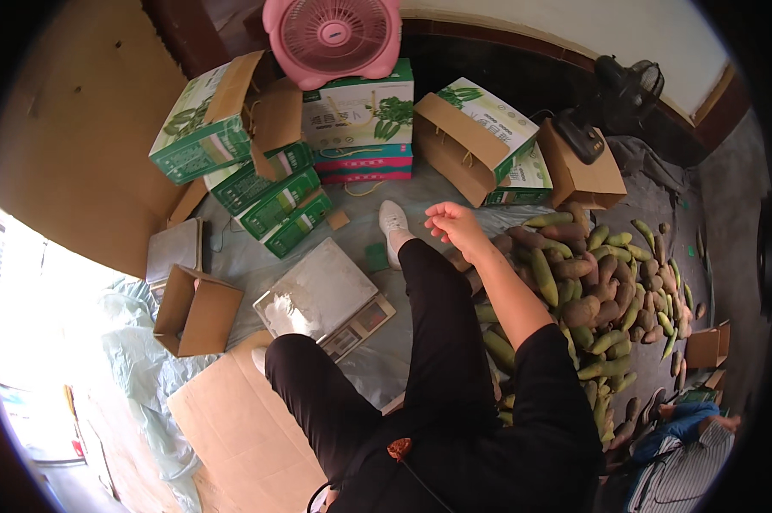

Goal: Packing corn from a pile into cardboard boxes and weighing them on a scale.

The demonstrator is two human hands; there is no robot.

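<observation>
My right hand (456, 229) hovers in front of me, just past my white shoe (393, 224). Its fingers are loosely bent and apart, with nothing seen between them. Closest to it, under and beside my forearm, spreads a pile of long, thick vegetables (584, 312), some green and some reddish brown, partly hidden by my arm. Between my legs and the boxes lies a flat platform scale (317, 289) with a bare metal top and a display panel on its near side. My left hand does not show; only a sliver of skin appears at the lower edge.
Green-and-white cartons (270, 198) stand stacked at the back left, an open carton (467, 141) at the back right. A pink fan (334, 34) tops another stack. Left are a small brown box (198, 309) and flattened cardboard (240, 410). Another person (689, 453) is at lower right.
</observation>
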